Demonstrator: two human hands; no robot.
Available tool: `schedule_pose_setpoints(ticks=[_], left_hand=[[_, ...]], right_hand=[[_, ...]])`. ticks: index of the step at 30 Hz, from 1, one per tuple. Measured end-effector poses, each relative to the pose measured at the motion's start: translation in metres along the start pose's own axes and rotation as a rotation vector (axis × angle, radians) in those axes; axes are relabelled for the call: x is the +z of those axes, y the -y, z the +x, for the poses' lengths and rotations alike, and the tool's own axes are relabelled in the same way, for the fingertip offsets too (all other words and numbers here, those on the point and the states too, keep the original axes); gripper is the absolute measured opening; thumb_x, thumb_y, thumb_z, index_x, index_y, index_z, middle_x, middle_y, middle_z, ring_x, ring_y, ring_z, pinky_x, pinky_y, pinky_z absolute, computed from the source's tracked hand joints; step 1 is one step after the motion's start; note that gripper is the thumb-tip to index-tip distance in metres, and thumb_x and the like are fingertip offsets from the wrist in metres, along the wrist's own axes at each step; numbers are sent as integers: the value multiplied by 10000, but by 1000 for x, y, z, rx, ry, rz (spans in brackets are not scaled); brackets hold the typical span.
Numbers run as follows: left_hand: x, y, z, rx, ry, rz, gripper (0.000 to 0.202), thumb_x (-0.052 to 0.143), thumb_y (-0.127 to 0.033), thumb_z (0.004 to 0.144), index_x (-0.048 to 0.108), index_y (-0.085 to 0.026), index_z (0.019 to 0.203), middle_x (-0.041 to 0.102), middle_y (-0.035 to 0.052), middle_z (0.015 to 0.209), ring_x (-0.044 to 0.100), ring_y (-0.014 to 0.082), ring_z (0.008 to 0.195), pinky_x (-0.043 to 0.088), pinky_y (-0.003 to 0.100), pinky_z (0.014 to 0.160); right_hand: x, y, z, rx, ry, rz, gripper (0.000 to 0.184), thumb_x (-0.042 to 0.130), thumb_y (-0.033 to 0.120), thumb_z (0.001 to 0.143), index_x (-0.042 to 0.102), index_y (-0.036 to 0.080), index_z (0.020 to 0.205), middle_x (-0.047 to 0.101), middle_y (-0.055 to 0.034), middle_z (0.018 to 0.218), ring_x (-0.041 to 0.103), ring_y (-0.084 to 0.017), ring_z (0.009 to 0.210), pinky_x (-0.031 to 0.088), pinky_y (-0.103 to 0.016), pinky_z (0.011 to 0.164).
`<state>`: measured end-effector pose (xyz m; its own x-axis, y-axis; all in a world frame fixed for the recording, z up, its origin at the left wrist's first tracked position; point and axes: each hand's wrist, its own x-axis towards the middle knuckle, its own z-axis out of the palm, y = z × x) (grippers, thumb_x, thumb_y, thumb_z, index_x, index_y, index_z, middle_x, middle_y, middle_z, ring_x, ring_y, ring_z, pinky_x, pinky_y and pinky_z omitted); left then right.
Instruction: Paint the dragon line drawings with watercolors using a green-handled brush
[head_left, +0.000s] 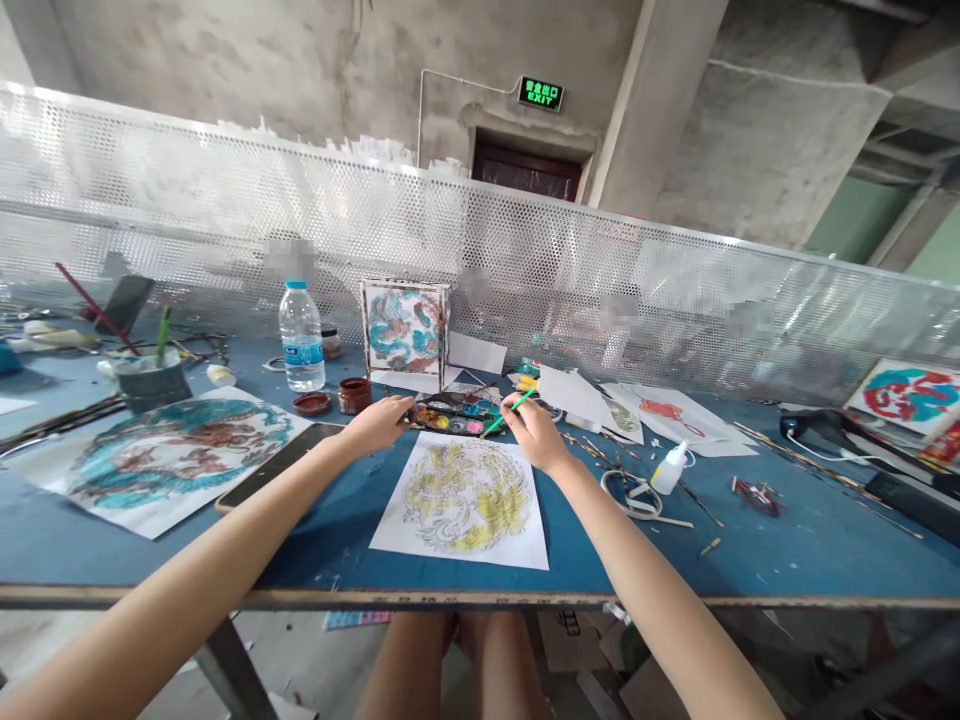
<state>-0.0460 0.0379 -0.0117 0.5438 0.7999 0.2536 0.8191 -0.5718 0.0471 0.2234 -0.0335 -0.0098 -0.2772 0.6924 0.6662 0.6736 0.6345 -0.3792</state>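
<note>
Our bare forearms reach across the blue surface [750,550]. Between them lies the line drawing [465,500], much of it washed yellow and other outlines bare, so we judge the colouring about half done. Our right hand [534,432] has its grip closed on a green paintbrush [510,410], tip at the watercolour palette [454,413]. Our left hand [379,422] touches the palette's edge; we cannot tell whether its grip clasps it.

A clear plastic water bottle [301,335] is standing on the blue worktop [787,540] near a square teal-and-brown painted panel [405,330]. A grey cup of brushes [154,380] is sitting far left, and a small white squeeze bottle [670,468] well right.
</note>
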Motion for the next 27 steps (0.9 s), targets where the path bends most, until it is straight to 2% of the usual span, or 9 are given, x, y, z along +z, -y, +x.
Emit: schedule_pose_setpoints(ticks=[4, 8, 13, 16, 20, 27], left_hand=[[8, 2, 1, 9, -18, -23, 355, 462, -178, 767, 529, -141, 1114, 624, 117, 1028, 565, 257, 992, 440, 306, 813], [11, 3, 1, 15, 2, -25, 357, 451, -165, 774, 529, -154, 1122, 635, 107, 1019, 581, 247, 969, 448, 296, 793], [9, 3, 1, 10, 23, -6, 374, 448, -173, 771, 513, -147, 1138, 641, 107, 1009, 589, 249, 956, 453, 294, 777], [6, 1, 1, 3, 11, 4, 355, 444, -153, 751, 537, -148, 1093, 642, 104, 1009, 586, 249, 953, 451, 294, 783], [1, 3, 2, 20, -1, -6, 250, 428, -146, 748, 581, -159, 946, 648, 93, 958, 594, 240, 908, 450, 288, 767], [0, 4, 2, 18, -25, -3, 213, 426, -187, 760, 567, -156, 918, 642, 97, 915, 594, 249, 870, 446, 306, 737]], right_hand=[[0, 4, 0, -22, 61, -44, 190, 366, 272, 912, 510, 193, 818, 579, -36, 779, 543, -165, 740, 382, -255, 683], [-6, -1, 0, 20, 40, -112, 214, 353, 261, 910, 512, 188, 786, 582, -42, 734, 549, -176, 712, 370, -260, 649], [-8, -3, 0, 3, -2, -91, 213, 337, 263, 918, 505, 189, 811, 586, -48, 773, 554, -179, 761, 375, -257, 678], [-7, -1, 0, 1, 42, -96, 204, 345, 250, 910, 499, 190, 790, 565, -30, 713, 539, -168, 692, 359, -247, 636], [-10, 2, -1, 24, 92, -108, 256, 316, 271, 923, 477, 193, 739, 517, -4, 612, 508, -154, 585, 327, -241, 576], [-10, 1, -1, -1, 9, -123, 233, 317, 283, 925, 485, 197, 789, 560, -27, 714, 544, -168, 702, 356, -241, 641]])
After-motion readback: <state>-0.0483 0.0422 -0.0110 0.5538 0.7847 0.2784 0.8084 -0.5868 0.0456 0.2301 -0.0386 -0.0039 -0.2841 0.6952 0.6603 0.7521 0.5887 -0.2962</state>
